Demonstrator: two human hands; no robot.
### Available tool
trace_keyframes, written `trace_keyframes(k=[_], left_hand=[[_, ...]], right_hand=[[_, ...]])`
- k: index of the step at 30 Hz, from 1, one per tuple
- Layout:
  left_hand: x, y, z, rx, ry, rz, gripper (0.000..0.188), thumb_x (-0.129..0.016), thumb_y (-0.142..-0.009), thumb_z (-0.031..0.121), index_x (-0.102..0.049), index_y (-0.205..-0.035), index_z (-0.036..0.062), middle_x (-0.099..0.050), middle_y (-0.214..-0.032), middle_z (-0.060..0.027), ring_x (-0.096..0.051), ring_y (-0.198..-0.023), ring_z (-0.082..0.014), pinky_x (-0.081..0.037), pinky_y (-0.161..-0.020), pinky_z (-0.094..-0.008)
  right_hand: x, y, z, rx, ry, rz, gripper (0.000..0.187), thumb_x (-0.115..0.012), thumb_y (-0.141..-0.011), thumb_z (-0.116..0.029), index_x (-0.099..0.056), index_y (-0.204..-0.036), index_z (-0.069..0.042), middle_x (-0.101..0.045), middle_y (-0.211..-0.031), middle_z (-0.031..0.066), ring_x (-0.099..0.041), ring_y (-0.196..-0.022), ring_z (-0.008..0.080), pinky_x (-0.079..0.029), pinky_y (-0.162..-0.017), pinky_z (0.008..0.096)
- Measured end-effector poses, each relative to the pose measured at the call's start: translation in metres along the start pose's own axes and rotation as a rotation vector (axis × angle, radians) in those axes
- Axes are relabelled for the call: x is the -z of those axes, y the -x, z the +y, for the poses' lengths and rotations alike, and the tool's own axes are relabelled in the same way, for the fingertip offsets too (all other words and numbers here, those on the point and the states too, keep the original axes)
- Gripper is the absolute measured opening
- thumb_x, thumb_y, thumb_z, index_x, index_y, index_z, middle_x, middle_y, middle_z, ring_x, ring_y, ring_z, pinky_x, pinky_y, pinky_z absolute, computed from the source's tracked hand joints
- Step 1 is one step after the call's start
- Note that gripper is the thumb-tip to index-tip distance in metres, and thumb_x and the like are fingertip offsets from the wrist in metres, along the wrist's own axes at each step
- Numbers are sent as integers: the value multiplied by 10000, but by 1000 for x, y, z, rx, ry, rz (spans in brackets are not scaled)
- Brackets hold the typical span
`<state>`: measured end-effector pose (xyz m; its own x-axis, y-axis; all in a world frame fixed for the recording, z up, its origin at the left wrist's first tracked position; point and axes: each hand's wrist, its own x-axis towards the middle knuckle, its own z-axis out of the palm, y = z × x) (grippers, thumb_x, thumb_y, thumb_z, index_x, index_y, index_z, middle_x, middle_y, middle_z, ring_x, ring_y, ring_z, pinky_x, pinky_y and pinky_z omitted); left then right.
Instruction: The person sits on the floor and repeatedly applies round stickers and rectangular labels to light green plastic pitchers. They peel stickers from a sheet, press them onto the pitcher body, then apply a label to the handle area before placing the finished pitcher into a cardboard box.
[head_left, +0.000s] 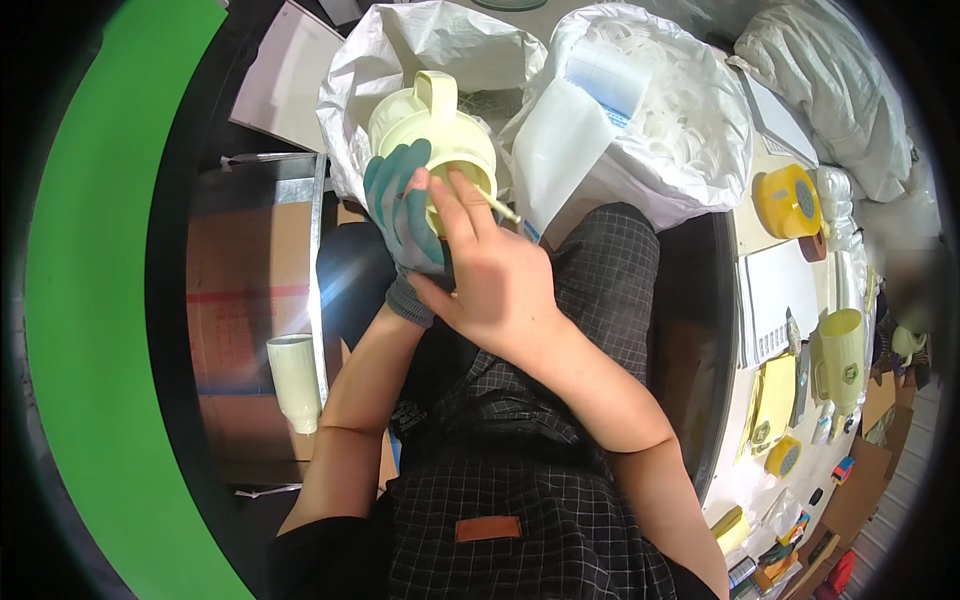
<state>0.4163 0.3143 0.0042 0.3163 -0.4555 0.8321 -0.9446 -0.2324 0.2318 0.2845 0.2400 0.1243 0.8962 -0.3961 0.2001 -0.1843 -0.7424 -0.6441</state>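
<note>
A pale yellow plastic jug [410, 125] with a loop handle lies tilted over my lap, its round mouth facing me. My left hand [400, 205], in a grey and green glove, grips its side near the rim. Bare and with index and middle fingers stretched out, my right hand [497, 280] rests its fingertips at the mouth. The thumb stands apart, near my left wrist; the other fingers are mostly hidden. Beside the right fingers, a thin pale yellow strip [505, 209] sticks out past the rim; whether it belongs to the jug I cannot tell.
Behind the jug stands an open white sack [350, 60]; another sack [690, 190] holds translucent scraps and a white sheet [560, 150]. On the right table lie a yellow tape roll [788, 202], notebook [775, 300] and yellow jug [842, 360]. Left, a pale cup [295, 385] sits by a carton [245, 260].
</note>
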Motion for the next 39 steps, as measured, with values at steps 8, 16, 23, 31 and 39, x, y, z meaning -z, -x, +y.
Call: trace_keyframes(k=[8,16,23,31,39], left_hand=[[-26,-31,-16,35,106,232,1040,-1012,-808,240,-402,-1605,-29,-583,-1520,-232,-571,-1366,-438,-472,-1189,-573],[-19,-66,-14,-11,38,241,1048,-1039,-753,176,-431,-1585,-13,-575,-1497,-213,-569,-1354,-415,-467,-1162,-534],[66,-54,33,-3,339,96,1077,-974,-816,122,-275,-1628,13,-456,-1611,-242,-580,-1404,-373,-578,-1133,-500],[96,19,129,214,450,-428,1013,-1040,-718,463,-546,-1535,126,-604,-1493,-143,-597,-1340,-367,-487,-1121,-515],[80,-12,122,90,377,-590,955,-992,-679,514,-628,-1422,36,-629,-1420,-153,-591,-1302,-367,-443,-1142,-552]], right_hand=[[-8,41,35,283,-121,271,542,-867,-848,-86,-705,-1363,-40,-698,-1410,155,-767,-852,273,-640,-754,367],[5,104,95,29,-300,146,302,-783,-904,72,-749,-1192,-15,-729,-1268,138,-728,-790,169,-581,-644,283],[68,87,140,-46,-126,451,178,-805,-893,71,-770,-1042,-19,-717,-986,93,-673,-809,190,-553,-690,305],[127,-49,270,-184,375,383,196,-764,-936,-121,-840,-1113,-148,-775,-1088,118,-761,-985,359,-596,-877,475],[149,-64,286,-158,690,135,175,-781,-933,-201,-845,-1084,-141,-796,-1149,60,-738,-1126,336,-596,-938,463]])
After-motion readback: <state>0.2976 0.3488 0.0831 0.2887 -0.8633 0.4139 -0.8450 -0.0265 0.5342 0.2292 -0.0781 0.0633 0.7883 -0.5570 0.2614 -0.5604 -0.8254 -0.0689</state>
